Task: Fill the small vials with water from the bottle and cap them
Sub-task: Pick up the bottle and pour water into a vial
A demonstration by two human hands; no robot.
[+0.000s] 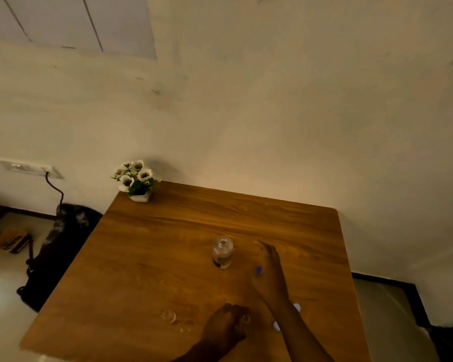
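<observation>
A clear water bottle (222,252) stands upright and uncapped at the middle of the wooden table (152,257). My right hand (268,270) lies just right of it, fingers spread, not touching it; a blue cap (258,270) shows at its thumb side. My left hand (226,326) curls around a small glass vial (245,320) near the front edge. Another small clear vial (169,316) stands to the left, apart from both hands. Two pale caps (296,307) (276,326) peek out beside my right forearm.
A white pot of artificial flowers (136,180) sits at the table's far left corner, against the wall. A black bag (55,254) rests on the floor left of the table, below a wall socket (29,167) with a cable.
</observation>
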